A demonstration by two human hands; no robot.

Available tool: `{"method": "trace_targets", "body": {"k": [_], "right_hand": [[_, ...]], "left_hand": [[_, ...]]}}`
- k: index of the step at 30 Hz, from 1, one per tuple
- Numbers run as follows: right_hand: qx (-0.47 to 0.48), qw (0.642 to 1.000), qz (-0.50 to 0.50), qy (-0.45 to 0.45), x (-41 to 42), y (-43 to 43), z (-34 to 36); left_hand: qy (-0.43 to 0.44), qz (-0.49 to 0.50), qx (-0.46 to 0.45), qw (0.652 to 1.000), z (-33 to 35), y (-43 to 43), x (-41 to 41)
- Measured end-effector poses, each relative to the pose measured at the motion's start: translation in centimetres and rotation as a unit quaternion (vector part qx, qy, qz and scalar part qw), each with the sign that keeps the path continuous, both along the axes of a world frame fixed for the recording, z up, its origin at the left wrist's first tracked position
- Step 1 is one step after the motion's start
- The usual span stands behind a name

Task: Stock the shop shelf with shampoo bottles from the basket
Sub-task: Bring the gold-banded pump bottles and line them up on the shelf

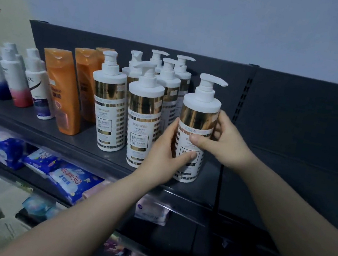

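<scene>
Both hands, left hand [164, 156] and right hand [226, 142], are grasping the white-and-gold pump shampoo bottle [195, 129], squaring it upright on the dark metal shelf [32, 119] beside matching bottles.

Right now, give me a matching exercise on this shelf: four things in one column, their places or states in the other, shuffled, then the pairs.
Things:
1. White pump bottle with gold band and white label
2. Orange flip-cap shampoo bottles
3. Blue printed soft packs
4. Small white bottle with red-pink base

Places or states:
A. On the lower shelf
B. Near the left end of the dark top shelf
C. Between the small white bottles and the pump bottles
D. Held by the left hand and right hand

Pairs: 1-D, 2-C, 3-A, 4-B
</scene>
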State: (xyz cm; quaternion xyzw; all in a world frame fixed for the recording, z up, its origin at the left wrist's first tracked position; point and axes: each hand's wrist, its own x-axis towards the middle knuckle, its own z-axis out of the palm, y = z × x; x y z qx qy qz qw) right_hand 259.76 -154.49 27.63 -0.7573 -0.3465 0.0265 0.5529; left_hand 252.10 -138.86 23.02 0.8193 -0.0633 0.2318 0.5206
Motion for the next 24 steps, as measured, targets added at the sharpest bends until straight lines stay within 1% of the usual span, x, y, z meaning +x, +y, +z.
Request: {"method": "trace_targets", "body": {"k": [9,16,19,21,22,24], "right_hand": [[-0.001,0.999,-0.049,0.018,-1.8,1.1,-0.2],[-0.016,0.994,-0.091,0.058,-3.8,1.8,-0.3],[0.008,0.983,-0.171,0.070,-6.1,1.6,-0.7],[0.003,0.966,-0.256,0.032,-8.4,0.9,-1.2],[-0.012,0.957,-0.291,0.004,-9.6,0.3,-1.6],[-0.074,0.935,-0.346,-0.041,-12.1,-1.1,-2.7]], "left_hand": [[0.021,-0.013,-0.009,1.000,-2.0,1.6,-1.4],[0.039,-0.062,0.028,0.997,-1.9,2.6,-2.9],[0.005,-0.076,0.046,0.996,-1.4,2.8,-4.2],[-0.030,-0.072,0.088,0.993,-1.4,2.6,-5.1],[-0.048,-0.063,0.117,0.990,-1.4,2.3,-5.6],[-0.109,-0.058,0.165,0.979,-1.9,1.3,-6.2]]}}
